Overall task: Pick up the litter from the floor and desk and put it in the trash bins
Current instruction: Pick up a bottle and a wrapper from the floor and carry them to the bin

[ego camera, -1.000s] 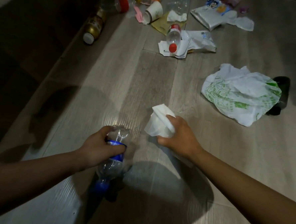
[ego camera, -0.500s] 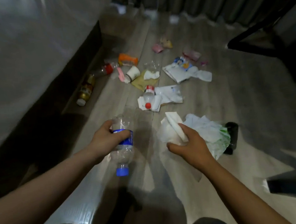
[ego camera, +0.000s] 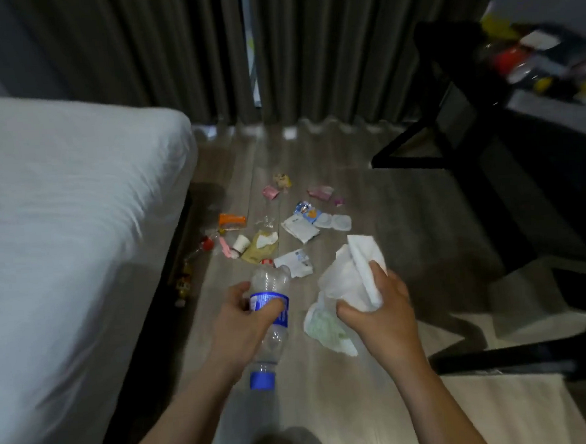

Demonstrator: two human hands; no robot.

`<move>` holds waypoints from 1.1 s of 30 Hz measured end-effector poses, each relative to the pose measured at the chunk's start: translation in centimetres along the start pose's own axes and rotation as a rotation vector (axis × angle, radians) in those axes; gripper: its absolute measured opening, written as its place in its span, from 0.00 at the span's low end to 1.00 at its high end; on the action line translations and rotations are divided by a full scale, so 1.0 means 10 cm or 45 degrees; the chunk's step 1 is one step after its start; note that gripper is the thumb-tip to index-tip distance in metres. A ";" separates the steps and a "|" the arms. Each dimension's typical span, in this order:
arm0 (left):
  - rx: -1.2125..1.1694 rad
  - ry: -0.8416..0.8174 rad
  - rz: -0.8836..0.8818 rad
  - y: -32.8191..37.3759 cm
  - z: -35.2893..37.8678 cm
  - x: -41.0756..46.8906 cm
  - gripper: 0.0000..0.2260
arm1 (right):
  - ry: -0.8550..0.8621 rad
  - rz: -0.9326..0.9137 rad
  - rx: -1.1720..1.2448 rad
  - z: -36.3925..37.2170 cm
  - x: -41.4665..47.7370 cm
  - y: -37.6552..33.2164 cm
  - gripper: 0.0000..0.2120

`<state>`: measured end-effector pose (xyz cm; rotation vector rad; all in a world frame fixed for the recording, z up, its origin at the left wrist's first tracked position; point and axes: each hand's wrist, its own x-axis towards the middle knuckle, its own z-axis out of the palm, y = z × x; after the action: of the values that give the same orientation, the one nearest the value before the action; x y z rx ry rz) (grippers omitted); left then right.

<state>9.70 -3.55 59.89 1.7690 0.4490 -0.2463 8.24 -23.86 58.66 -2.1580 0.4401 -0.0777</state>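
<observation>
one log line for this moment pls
left hand: holds plastic bottle, cap down | right hand: holds white paper | floor: litter remains | bins: not in view

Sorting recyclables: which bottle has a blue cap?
The clear bottle in the left hand; the bottles by the bed lack blue caps.

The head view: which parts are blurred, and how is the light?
Head view: dim room light; the bed and the desk at the edges smear with motion blur; the bottle in the left hand and tissue in the right hand stay fairly sharp.
</observation>
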 end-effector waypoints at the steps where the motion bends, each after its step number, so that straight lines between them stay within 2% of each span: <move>1: -0.010 -0.009 0.028 0.24 0.01 -0.19 0.13 | 0.018 0.007 0.003 -0.25 -0.10 -0.18 0.41; 4: -0.022 -0.042 0.075 0.97 0.01 -0.70 0.05 | 0.068 0.016 0.017 -0.98 -0.42 -0.70 0.42; 10: -0.085 -0.110 0.199 2.36 -0.02 -1.54 0.10 | 0.149 -0.090 0.094 -2.31 -0.72 -1.64 0.42; 14: -0.236 -0.139 0.260 2.83 0.01 -1.92 0.08 | 0.242 -0.214 0.117 -2.86 -0.78 -2.08 0.42; 16: -0.345 -0.188 0.264 2.96 0.03 -2.06 0.04 | 0.296 -0.251 0.146 -3.00 -0.85 -2.19 0.42; 24: -0.536 -0.386 0.256 3.42 0.10 -2.25 0.09 | 0.487 -0.236 0.196 -3.34 -1.23 -2.32 0.43; 26: -0.559 -0.599 0.242 3.59 0.10 -2.27 0.13 | 0.636 -0.199 0.192 -3.38 -1.35 -2.36 0.43; 28: -0.585 -0.695 0.241 3.66 0.11 -2.32 0.17 | 0.659 -0.179 0.152 -3.42 -1.42 -2.39 0.43; 33: -0.463 -1.013 0.364 3.81 0.01 -2.43 0.24 | 0.899 -0.086 0.120 -3.42 -1.78 -2.54 0.43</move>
<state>3.97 -15.06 103.24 1.2272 -0.3154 -0.5899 -8.54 -30.98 101.06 -2.0036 0.7399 -0.8962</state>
